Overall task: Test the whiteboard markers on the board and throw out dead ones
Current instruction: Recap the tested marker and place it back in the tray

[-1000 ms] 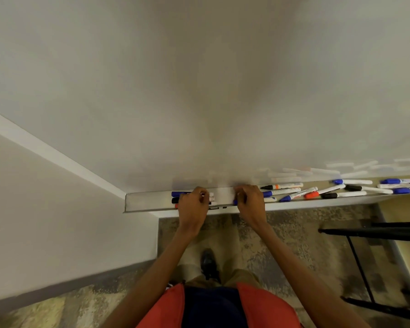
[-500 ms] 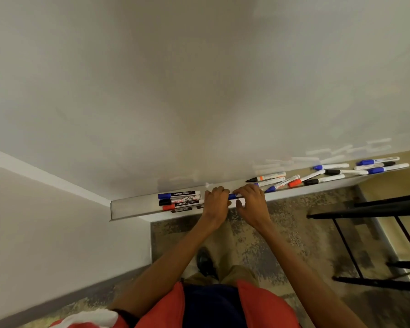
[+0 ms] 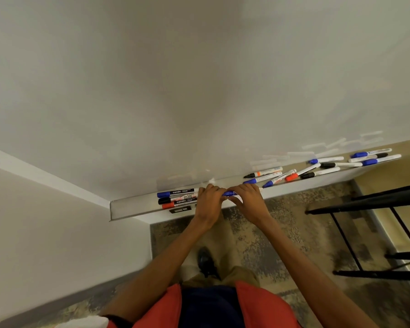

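Both hands on it now | blue marker (image 3: 230,193) just above the tray (image 3: 133,209), bridging the hands | left hand (image 3: 208,201) curls round one end | right hand (image 3: 249,202) pinches the other | three markers (image 3: 178,197) lie at the tray's left end, beside the left hand

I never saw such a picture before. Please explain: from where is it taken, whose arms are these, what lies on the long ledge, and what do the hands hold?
There is no machine here. One camera, worn on a person's head, looks forward and down, so the two arms entering from below are that person's own. In front is a whiteboard, with a metal tray along its lower edge. At the tray's left end three markers lie side by side, capped blue, black and red. More loose markers lie scattered further right. The left hand and the right hand meet at the tray and together hold one blue marker; the fingers hide most of it.
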